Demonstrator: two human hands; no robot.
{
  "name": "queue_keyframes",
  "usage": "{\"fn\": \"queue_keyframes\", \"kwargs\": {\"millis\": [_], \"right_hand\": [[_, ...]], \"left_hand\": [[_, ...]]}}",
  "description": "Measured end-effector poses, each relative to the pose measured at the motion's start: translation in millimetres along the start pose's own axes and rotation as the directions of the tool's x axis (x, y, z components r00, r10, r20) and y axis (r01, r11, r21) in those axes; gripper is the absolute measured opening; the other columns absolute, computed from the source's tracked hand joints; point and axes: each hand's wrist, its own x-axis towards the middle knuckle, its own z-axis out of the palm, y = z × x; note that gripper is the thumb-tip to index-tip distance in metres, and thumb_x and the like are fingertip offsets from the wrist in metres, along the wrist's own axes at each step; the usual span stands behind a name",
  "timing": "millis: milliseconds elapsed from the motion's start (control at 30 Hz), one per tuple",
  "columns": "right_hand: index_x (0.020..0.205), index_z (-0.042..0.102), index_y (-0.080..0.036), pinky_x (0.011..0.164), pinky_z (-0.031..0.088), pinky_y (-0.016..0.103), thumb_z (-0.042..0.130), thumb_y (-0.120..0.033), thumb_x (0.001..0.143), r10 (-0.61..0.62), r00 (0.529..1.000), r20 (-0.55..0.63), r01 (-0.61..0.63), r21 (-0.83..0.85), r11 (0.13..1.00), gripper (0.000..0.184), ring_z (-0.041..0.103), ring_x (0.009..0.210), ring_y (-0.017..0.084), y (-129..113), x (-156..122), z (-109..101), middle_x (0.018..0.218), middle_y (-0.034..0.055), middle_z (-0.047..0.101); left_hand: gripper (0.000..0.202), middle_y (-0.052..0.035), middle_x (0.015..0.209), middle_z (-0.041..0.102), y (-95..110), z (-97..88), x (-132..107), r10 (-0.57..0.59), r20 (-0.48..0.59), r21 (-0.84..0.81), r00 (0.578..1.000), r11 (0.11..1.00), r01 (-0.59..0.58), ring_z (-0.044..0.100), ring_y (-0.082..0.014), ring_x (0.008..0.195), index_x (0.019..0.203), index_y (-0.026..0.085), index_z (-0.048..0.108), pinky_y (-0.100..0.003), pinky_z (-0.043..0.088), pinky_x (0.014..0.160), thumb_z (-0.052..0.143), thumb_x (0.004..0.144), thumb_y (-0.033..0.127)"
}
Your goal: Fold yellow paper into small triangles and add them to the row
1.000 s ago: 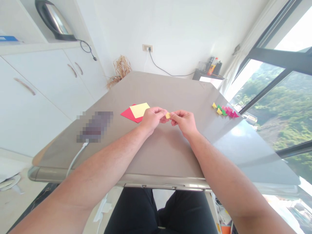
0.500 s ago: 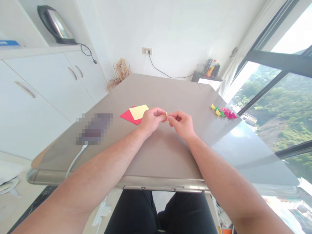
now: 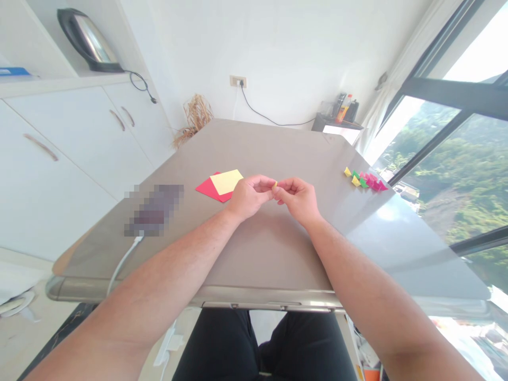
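Note:
Over the middle of the table, my left hand (image 3: 251,198) and my right hand (image 3: 297,200) meet fingertip to fingertip. Both pinch a small folded yellow paper (image 3: 274,184), of which only a sliver shows between the fingers. Left of my left hand lies a yellow paper sheet (image 3: 225,182), on top of red paper (image 3: 208,189); the hand covers their right edge. At the table's right side stand several small folded paper pieces (image 3: 373,182) in pink, green and yellow.
A blurred-out dark object (image 3: 155,209) with a white cable (image 3: 124,264) lies on the table's (image 3: 254,254) left part. Bottles (image 3: 344,108) stand on a small cabinet beyond the far right corner. A window (image 3: 432,143) borders the right side.
The yellow paper has turned between my fingertips, and less of it shows now. My fingers have closed nearer together around it. The papers on the table have stayed put.

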Motion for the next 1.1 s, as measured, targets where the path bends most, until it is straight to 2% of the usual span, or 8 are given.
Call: {"fn": "queue_keyframes", "kwargs": {"millis": [167,533,633,733,967,1100], "right_hand": [[0.082,0.068,-0.020,0.062,0.054,0.030,0.073,-0.042,0.077,-0.010,1.000,-0.014,0.010,-0.050,0.999,0.023,0.065,0.061,0.015,3.9,0.8,-1.1,0.069,0.0010,0.070],[0.088,0.067,-0.021,0.062,0.052,0.030,0.068,-0.040,0.081,-0.100,0.994,-0.034,0.095,-0.117,0.989,0.020,0.065,0.064,0.015,11.1,1.8,1.5,0.072,0.0004,0.070],[0.090,0.068,-0.023,0.064,0.052,0.030,0.065,-0.035,0.081,-0.141,0.989,-0.040,0.131,-0.180,0.975,0.016,0.066,0.065,0.015,11.8,1.9,2.1,0.078,0.0002,0.071],[0.087,0.068,-0.024,0.064,0.051,0.030,0.062,-0.030,0.080,-0.159,0.987,-0.038,0.147,-0.227,0.963,0.012,0.065,0.064,0.015,10.3,1.1,1.7,0.075,-0.0007,0.071],[0.083,0.069,-0.024,0.064,0.050,0.030,0.059,-0.026,0.077,-0.159,0.987,-0.037,0.143,-0.269,0.953,0.012,0.064,0.067,0.016,8.3,1.0,2.4,0.073,-0.0006,0.070],[0.082,0.069,-0.024,0.063,0.049,0.029,0.060,-0.025,0.076,-0.142,0.989,-0.029,0.130,-0.263,0.956,0.011,0.064,0.067,0.016,6.4,0.8,2.4,0.074,-0.0003,0.069]], "left_hand": [[0.032,-0.0074,0.094,0.079,1.0,0.8,0.3,-0.011,-0.034,-0.014,0.999,1.000,0.010,0.074,-0.0240,0.091,0.091,0.019,0.076,-0.041,0.056,0.088,0.088,0.066,0.035],[0.030,-0.0076,0.089,0.079,1.3,2.5,-0.2,-0.006,-0.017,-0.034,1.000,0.999,0.005,0.074,-0.0232,0.086,0.092,0.018,0.078,-0.043,0.057,0.089,0.086,0.069,0.034],[0.027,-0.0076,0.091,0.079,-1.0,2.6,0.5,-0.028,-0.048,-0.031,0.998,0.999,0.026,0.074,-0.0237,0.089,0.091,0.018,0.077,-0.043,0.057,0.090,0.085,0.069,0.032],[0.025,-0.0079,0.094,0.079,-1.8,3.2,1.2,-0.047,-0.076,-0.043,0.996,0.998,0.044,0.074,-0.0235,0.091,0.090,0.018,0.077,-0.043,0.057,0.091,0.085,0.069,0.029],[0.022,-0.0066,0.090,0.078,5.6,7.1,0.9,-0.132,-0.135,-0.114,0.982,0.987,0.117,0.073,-0.0215,0.087,0.084,0.017,0.077,-0.043,0.058,0.089,0.083,0.064,0.020],[0.021,-0.0061,0.087,0.077,8.0,7.3,0.4,-0.165,-0.134,-0.145,0.977,0.979,0.146,0.072,-0.0210,0.086,0.083,0.016,0.077,-0.043,0.057,0.091,0.082,0.063,0.019]]}}
